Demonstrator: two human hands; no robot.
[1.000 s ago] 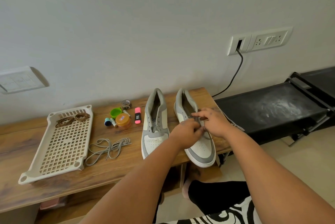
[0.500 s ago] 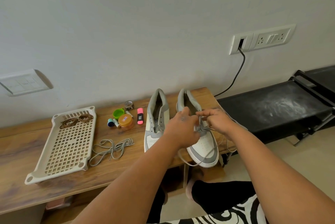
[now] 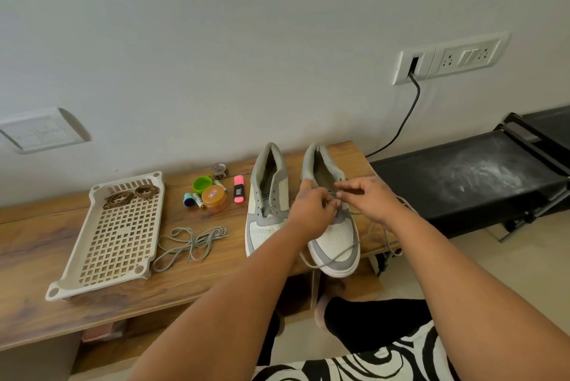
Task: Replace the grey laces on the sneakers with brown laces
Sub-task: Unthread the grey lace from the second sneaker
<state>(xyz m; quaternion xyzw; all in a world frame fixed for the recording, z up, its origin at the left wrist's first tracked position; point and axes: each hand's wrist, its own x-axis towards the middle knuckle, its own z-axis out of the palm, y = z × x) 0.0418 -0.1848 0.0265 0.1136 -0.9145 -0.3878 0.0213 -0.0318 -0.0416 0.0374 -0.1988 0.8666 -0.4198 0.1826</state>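
Two grey-and-white sneakers stand on a wooden bench. The left sneaker has no lace. Over the right sneaker's eyelets, my left hand and my right hand meet, both pinching its grey lace, which trails loose over the toe and off the bench's right side. A removed grey lace lies in a heap left of the sneakers. Coiled brown laces rest at the far end of a cream perforated tray.
Behind the loose lace sit a green cap, an orange jar, a pink highlighter, small tubes and a tape roll. A black treadmill stands right of the bench, its cord plugged into a wall socket.
Both hands shifted slightly up the right sneaker. More grey lace hangs loose across its toe and off the bench edge than a second ago.
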